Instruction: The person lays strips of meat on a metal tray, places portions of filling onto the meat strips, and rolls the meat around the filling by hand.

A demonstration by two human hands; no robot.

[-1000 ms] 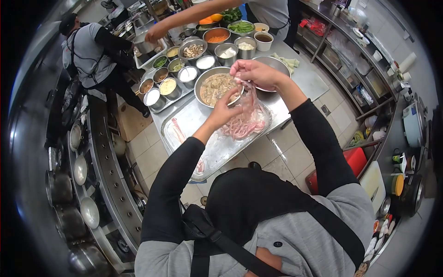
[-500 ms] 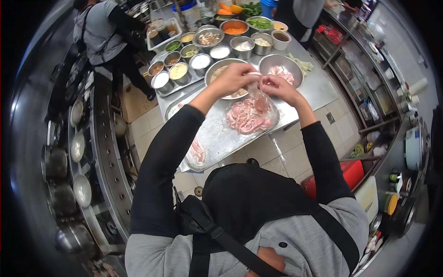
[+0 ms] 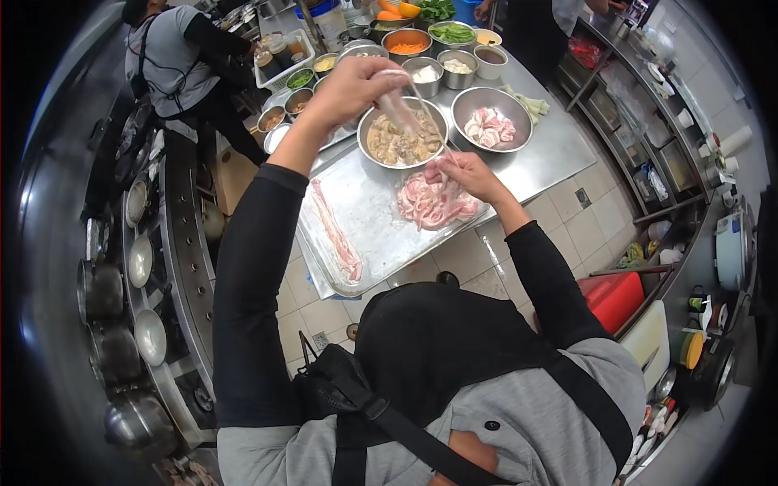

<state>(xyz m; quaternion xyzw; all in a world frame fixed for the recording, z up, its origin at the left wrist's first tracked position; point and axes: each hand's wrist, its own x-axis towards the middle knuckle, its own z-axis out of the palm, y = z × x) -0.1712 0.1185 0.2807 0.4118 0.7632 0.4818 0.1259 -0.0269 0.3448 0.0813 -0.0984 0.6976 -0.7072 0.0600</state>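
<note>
My left hand (image 3: 356,87) is raised over the tray's far side, fingers closed on one end of a thin raw bacon slice (image 3: 397,107). My right hand (image 3: 470,176), lower and nearer, pinches the slice's other end. Between them the slice hangs stretched, partly blurred, across a steel bowl of wet, brownish meat pieces (image 3: 389,147). Just below my right hand a heap of raw bacon slices (image 3: 431,202) lies on the metal tray (image 3: 369,279). One long bacon strip (image 3: 334,231) lies flat at the tray's left. A second steel bowl (image 3: 527,138) holds bunched pink-and-white pieces.
Behind the bowls stand several steel tubs of cut vegetables, one with carrot strips (image 3: 405,49). A pale cloth (image 3: 531,105) lies right of the second bowl. One co-worker (image 3: 174,61) stands far left, another (image 3: 535,36) behind the table. Shelving (image 3: 640,138) runs along the right.
My hands have moved apart: the left up and to the left, the right slightly down. A bacon slice now stretches between them, and the bowl of brownish meat shows more fully.
</note>
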